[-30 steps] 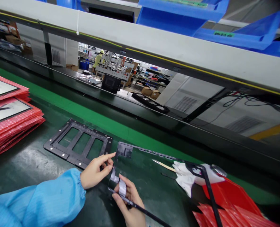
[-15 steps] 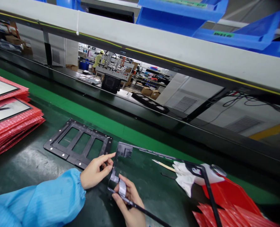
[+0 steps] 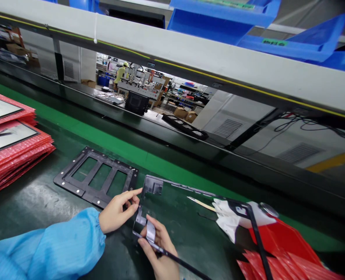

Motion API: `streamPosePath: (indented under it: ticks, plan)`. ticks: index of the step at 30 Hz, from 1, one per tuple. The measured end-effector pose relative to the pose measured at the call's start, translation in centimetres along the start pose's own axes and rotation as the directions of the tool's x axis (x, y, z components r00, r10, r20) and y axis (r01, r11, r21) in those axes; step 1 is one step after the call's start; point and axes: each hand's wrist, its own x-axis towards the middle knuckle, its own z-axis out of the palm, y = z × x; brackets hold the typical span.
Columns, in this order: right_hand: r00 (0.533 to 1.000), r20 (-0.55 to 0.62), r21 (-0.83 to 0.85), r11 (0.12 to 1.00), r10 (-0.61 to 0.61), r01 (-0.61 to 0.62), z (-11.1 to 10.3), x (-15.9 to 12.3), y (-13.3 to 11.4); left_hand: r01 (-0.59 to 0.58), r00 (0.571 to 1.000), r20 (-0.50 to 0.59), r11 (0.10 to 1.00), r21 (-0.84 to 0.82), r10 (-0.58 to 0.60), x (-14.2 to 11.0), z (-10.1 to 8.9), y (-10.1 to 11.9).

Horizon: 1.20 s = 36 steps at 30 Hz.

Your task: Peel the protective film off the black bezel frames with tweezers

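Note:
A thin black rectangular frame [image 3: 255, 229] is held tilted just above the dark green bench. My left hand [image 3: 117, 211], in a blue sleeve, pinches the frame's left edge near its upper corner with fingers closed. My right hand [image 3: 159, 249] grips the frame's lower left corner, thumb pressing a small silvery strip [image 3: 150, 231] against it. A black block [image 3: 153, 186] sits in the frame's upper left corner.
A black jig plate [image 3: 96, 177] with three windows lies left of the frame. Stacks of red bubble-wrap bags with panels [image 3: 11, 151] sit far left. A white cloth [image 3: 227, 217], a thin stick [image 3: 201, 203] and red bags [image 3: 283, 249] lie right. A conveyor rail [image 3: 172, 140] runs behind.

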Motion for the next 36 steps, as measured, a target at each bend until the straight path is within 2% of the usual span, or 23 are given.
streamPosePath:
  ticks: [7,36]
  plan:
    - [0.999,0.033,0.002,1.0,0.002,-0.002,-0.15,0.03,0.22,-0.004,1.0,-0.003,1.0,0.001,0.004,0.03,0.0,-0.06]
    - [0.999,0.041,0.029,1.0,-0.003,0.001,-0.28,0.05,0.5,0.013,1.0,0.009,1.0,0.005,-0.013,0.03,0.01,-0.07]
